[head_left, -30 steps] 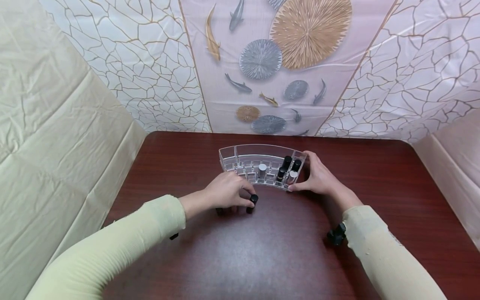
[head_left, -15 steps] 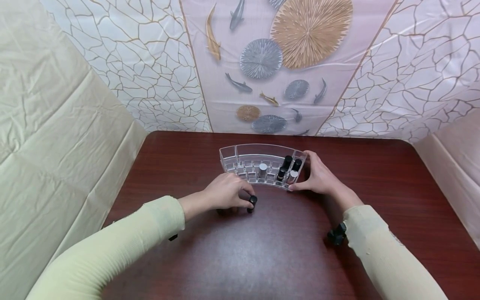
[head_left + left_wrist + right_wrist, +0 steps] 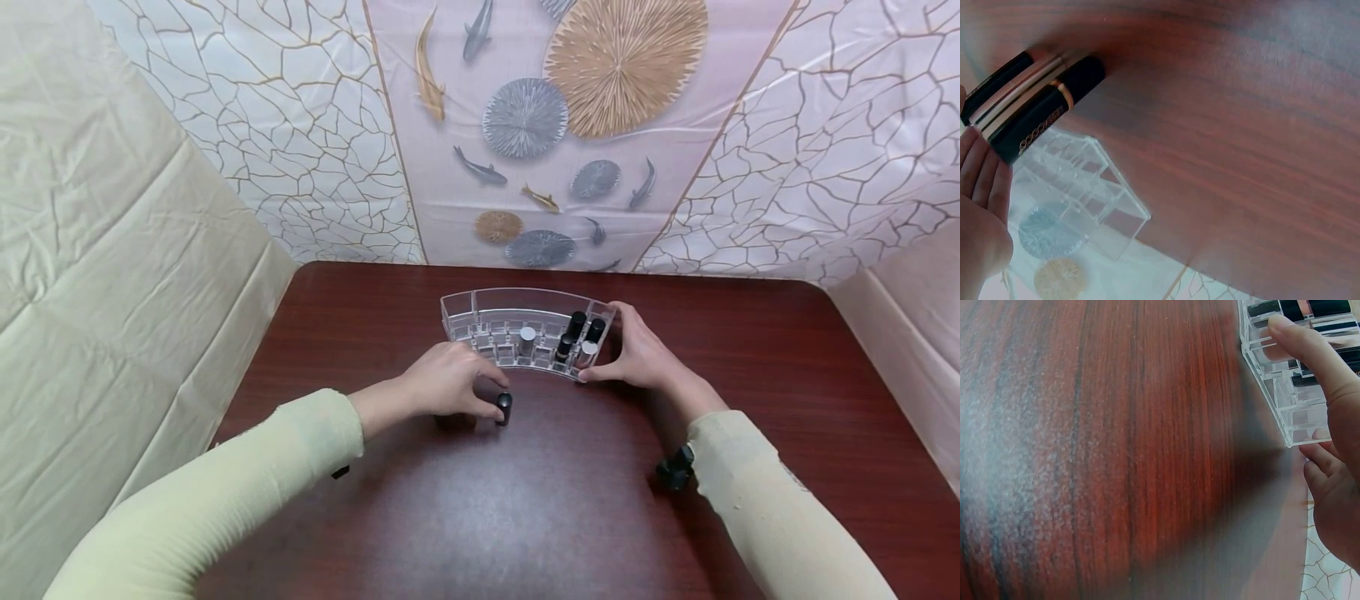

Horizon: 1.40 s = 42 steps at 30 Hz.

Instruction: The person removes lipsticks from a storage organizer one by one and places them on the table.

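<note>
Black tube point(image 3: 505, 407), lower centre, looks light, slippery: pinch mid-body. Left hand point(image 3: 448, 380): I cannot tell its grip; right hand point(image 3: 636, 353) grips rack point(image 3: 525, 302).

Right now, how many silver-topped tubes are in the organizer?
2 silver-topped tubes: one midway along the clear organizer, one at its right end by the right hand. The left hand covers its front-left part; more may be hidden.
</note>
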Each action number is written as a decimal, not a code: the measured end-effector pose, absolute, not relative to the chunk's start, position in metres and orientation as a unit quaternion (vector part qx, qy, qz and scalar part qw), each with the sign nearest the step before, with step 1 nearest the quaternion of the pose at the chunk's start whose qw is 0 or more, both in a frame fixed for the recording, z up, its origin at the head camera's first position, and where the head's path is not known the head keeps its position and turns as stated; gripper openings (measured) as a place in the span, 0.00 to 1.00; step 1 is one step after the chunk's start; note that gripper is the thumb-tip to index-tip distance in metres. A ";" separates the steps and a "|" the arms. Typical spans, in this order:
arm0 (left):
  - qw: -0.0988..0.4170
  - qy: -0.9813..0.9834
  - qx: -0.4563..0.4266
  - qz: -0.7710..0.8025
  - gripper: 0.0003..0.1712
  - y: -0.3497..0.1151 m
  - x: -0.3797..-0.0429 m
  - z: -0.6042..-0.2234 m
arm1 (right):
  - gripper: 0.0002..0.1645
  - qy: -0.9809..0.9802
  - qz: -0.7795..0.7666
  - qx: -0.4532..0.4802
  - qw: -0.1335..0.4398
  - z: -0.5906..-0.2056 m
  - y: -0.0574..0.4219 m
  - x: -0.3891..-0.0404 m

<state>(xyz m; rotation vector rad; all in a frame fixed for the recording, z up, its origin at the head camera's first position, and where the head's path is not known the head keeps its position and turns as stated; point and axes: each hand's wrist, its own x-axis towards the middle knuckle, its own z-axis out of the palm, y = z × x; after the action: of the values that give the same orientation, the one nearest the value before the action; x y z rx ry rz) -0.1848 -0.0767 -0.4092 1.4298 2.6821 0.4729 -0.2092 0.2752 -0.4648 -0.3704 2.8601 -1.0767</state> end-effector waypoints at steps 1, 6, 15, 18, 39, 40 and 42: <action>0.032 0.870 0.466 0.158 0.21 -0.077 -0.185 -0.407 | 0.78 0.929 -0.349 -0.120 0.032 -0.465 0.275 -0.209; 0.013 0.866 0.473 0.161 0.21 -0.078 -0.190 -0.396 | 0.78 0.930 -0.346 -0.120 0.031 -0.465 0.275 -0.209; 0.008 0.873 0.463 0.153 0.23 -0.080 -0.201 -0.380 | 0.78 0.929 -0.349 -0.121 0.030 -0.467 0.277 -0.211; 0.009 0.875 0.458 0.156 0.24 -0.080 -0.204 -0.376 | 0.78 0.930 -0.346 -0.120 0.033 -0.467 0.277 -0.211; -0.006 0.881 0.446 0.158 0.28 -0.066 -0.232 -0.374 | 0.78 0.930 -0.345 -0.123 0.030 -0.469 0.277 -0.211; -0.004 0.881 0.445 0.158 0.28 -0.065 -0.233 -0.374 | 0.78 0.930 -0.345 -0.123 0.030 -0.469 0.277 -0.211; -0.001 0.883 0.443 0.156 0.28 -0.064 -0.236 -0.375 | 0.78 0.930 -0.344 -0.123 0.031 -0.468 0.277 -0.211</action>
<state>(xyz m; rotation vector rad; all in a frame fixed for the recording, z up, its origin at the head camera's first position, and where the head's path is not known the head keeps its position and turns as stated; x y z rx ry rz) -0.2357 -0.0640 -0.3750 1.3930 2.7754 0.4907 -0.2109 0.2768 -0.4683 -0.3784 2.8676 -1.0595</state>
